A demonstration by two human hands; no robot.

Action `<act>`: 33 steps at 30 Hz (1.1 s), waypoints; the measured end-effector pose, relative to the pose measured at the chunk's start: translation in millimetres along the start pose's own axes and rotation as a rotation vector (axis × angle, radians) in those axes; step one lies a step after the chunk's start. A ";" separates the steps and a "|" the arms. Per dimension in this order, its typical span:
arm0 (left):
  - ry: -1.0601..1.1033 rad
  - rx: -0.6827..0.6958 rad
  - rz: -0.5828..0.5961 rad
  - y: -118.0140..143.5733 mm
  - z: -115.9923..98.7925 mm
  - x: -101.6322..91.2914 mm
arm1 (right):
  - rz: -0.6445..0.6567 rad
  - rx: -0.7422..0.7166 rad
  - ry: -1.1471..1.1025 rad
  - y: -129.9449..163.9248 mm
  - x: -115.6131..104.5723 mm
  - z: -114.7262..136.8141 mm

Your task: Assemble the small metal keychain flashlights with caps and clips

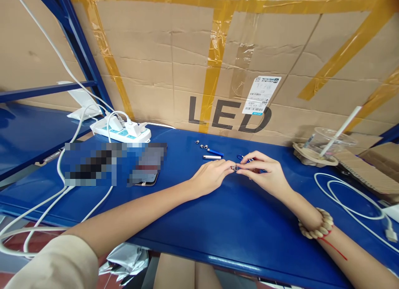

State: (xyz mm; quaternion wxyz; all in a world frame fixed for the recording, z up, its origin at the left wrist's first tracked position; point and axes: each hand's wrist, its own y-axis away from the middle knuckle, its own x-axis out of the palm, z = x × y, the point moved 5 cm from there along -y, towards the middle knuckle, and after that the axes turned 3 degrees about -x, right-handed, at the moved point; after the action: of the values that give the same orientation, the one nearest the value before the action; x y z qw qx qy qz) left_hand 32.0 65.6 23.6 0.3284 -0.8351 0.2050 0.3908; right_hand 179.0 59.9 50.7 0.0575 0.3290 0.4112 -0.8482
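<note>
Both my hands meet over the middle of the blue tabletop [199,222]. My left hand [212,175] pinches a small ring-like metal piece [234,168] from the left. From the right, the fingertips of my right hand [264,170] close on the same piece. What exactly it is, I cannot make out. Behind my left hand lie a silver tube [212,157] and a slim blue tube [215,153]. Several small metal pieces [202,146] sit just beyond them. A blue loop [240,157] and other small parts are partly hidden behind my right fingers.
A large taped cardboard box [174,64] stands along the back. To the left are a white power strip [124,131] with cables and a phone [149,164], partly blurred. On the right are a plastic cup with a straw [333,139] in a carton holder and a coiled white cable [349,206].
</note>
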 end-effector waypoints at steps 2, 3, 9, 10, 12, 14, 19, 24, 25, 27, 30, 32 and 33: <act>0.023 -0.003 0.015 -0.3 0.1 0.1 | 0.007 -0.002 -0.002 -0.7 0.3 0.5; 0.047 -0.010 0.021 -0.5 0.6 0.3 | 0.013 0.007 -0.007 -0.9 0.5 0.3; 0.142 -0.015 0.064 1.2 2.9 1.9 | 0.033 0.130 -0.134 0.3 2.3 -2.1; 0.133 -0.004 0.068 2.0 2.5 1.6 | 0.041 0.147 -0.153 0.6 3.1 -1.6; 0.120 0.014 0.077 3.6 1.6 0.7 | 0.064 0.172 -0.182 1.3 5.4 0.0; 0.108 0.025 0.099 5.0 1.0 0.4 | 0.096 0.187 -0.208 1.8 8.4 1.7; 0.072 0.055 0.115 6.3 0.8 1.1 | 0.130 0.223 -0.283 2.6 14.8 3.0; -0.006 0.090 0.051 6.8 2.7 3.0 | 0.116 0.267 -0.268 3.8 17.8 3.3; -0.026 0.093 0.040 6.9 3.1 3.3 | 0.113 0.273 -0.250 4.0 18.3 3.4; -0.062 0.096 0.019 7.0 3.4 3.3 | 0.098 0.301 -0.220 4.6 19.1 2.6; -0.101 0.117 -0.012 6.7 2.5 2.6 | 0.087 0.410 -0.261 6.5 21.9 -1.1; -0.128 0.133 -0.031 6.4 2.1 2.5 | 0.096 0.512 -0.325 8.4 24.5 -4.3; -0.141 0.138 -0.038 6.3 2.2 2.8 | 0.108 0.562 -0.351 9.5 25.8 -5.8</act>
State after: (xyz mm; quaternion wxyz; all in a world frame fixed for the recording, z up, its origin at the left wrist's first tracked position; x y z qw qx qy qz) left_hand 28.8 62.6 17.9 0.4062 -0.7846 0.1921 0.4272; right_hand 165.4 62.3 26.3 0.0793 0.2022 0.1269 -0.9678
